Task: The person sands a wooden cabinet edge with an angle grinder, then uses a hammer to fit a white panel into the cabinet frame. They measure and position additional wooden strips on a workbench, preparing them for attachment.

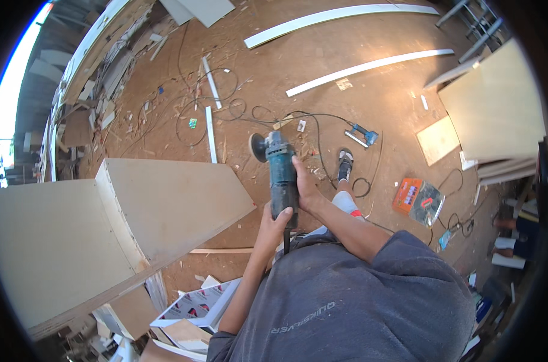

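Both my hands hold a teal and black angle grinder (282, 172) in front of my body. Its round dark disc (258, 147) points up and to the left. Around the black rear end, my left hand (274, 222) is closed, thumb on top. My right hand (305, 183) wraps the right side of the teal body; most of its fingers are hidden behind the tool. A black cord (286, 241) runs from the grinder's back end toward my shirt. To the left of the tool stands a large pale board piece (171, 202) with a raised edge strip.
On the brown floor lie white strips (370, 72), a blue nail gun (364, 134) with a looping hose, and an orange and grey box (417, 201). Wood scraps and cords are scattered about. Boards (497, 102) lean at the right, where another person's legs (515, 235) show.
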The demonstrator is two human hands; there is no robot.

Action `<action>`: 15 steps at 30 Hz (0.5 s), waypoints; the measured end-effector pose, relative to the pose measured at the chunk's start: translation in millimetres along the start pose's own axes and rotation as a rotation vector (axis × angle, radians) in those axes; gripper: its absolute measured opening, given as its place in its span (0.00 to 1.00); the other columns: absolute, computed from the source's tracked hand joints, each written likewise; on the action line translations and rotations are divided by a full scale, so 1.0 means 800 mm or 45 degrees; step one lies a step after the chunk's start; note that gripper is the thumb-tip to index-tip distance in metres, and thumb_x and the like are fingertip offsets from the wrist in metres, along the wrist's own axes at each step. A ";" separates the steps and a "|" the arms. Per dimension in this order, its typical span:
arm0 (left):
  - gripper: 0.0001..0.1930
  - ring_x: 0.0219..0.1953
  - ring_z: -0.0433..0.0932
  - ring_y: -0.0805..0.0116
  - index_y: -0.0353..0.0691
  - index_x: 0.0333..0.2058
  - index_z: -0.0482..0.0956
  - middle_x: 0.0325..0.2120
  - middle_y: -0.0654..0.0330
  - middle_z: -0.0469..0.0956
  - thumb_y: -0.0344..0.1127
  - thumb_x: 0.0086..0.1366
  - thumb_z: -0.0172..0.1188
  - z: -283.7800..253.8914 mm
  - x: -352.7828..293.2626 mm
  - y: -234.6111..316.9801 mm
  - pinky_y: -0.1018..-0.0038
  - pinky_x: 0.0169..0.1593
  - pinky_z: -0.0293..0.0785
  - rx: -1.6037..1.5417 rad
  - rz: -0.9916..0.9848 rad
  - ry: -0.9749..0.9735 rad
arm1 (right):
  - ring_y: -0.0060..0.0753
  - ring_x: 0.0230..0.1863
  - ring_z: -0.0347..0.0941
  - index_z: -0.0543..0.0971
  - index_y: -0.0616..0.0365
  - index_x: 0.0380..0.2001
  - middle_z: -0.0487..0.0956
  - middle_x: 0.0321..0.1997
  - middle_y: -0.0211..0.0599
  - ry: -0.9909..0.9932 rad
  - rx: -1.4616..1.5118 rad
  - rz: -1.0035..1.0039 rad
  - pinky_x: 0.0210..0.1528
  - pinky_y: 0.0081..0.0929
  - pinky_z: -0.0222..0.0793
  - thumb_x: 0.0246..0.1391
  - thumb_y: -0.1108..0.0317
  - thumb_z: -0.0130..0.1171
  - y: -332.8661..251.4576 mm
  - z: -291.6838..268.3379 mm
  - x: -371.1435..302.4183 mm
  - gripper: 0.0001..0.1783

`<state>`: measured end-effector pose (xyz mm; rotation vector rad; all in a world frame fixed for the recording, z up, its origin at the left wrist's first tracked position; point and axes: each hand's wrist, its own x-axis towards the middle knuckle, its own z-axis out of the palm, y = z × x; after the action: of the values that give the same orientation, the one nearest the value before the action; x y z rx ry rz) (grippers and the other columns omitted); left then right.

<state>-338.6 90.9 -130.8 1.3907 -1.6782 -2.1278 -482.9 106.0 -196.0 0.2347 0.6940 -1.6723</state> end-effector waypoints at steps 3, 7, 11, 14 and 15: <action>0.35 0.38 0.76 0.68 0.30 0.60 0.59 0.42 0.52 0.73 0.47 0.63 0.59 0.063 0.084 0.041 0.73 0.36 0.75 0.022 0.002 0.043 | 0.24 0.28 0.73 0.73 0.56 0.44 0.75 0.31 0.31 0.068 -0.117 -0.070 0.30 0.25 0.72 0.61 0.37 0.47 -0.079 -0.045 0.051 0.30; 0.38 0.38 0.78 0.59 0.31 0.62 0.56 0.42 0.42 0.73 0.46 0.60 0.61 0.153 0.235 0.043 0.65 0.40 0.75 0.529 -0.074 0.065 | 0.27 0.31 0.76 0.74 0.57 0.41 0.77 0.31 0.33 0.481 -0.487 -0.204 0.34 0.27 0.75 0.55 0.53 0.63 -0.180 -0.119 0.105 0.20; 0.39 0.43 0.77 0.41 0.32 0.62 0.54 0.45 0.32 0.71 0.45 0.58 0.61 0.247 0.347 0.069 0.54 0.44 0.74 1.075 -0.051 -0.160 | 0.29 0.33 0.77 0.75 0.56 0.41 0.78 0.32 0.33 0.654 -0.438 0.077 0.37 0.29 0.76 0.54 0.56 0.64 -0.269 -0.228 0.138 0.18; 0.38 0.45 0.76 0.38 0.32 0.62 0.54 0.46 0.31 0.70 0.45 0.59 0.60 0.304 0.419 0.058 0.52 0.45 0.74 1.237 0.023 -0.368 | 0.30 0.33 0.77 0.76 0.54 0.39 0.79 0.33 0.33 0.777 0.028 0.258 0.38 0.30 0.77 0.53 0.56 0.65 -0.304 -0.317 0.171 0.17; 0.38 0.45 0.75 0.37 0.32 0.62 0.55 0.46 0.31 0.69 0.44 0.59 0.60 0.324 0.440 0.046 0.52 0.45 0.74 1.282 0.087 -0.432 | 0.31 0.32 0.78 0.75 0.53 0.38 0.80 0.33 0.34 0.794 0.075 0.217 0.37 0.30 0.77 0.53 0.55 0.64 -0.320 -0.329 0.175 0.17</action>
<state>-737.5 64.3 -312.3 1.0686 -3.1169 -1.5348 -816.1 156.2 -398.2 0.8568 1.0502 -1.4547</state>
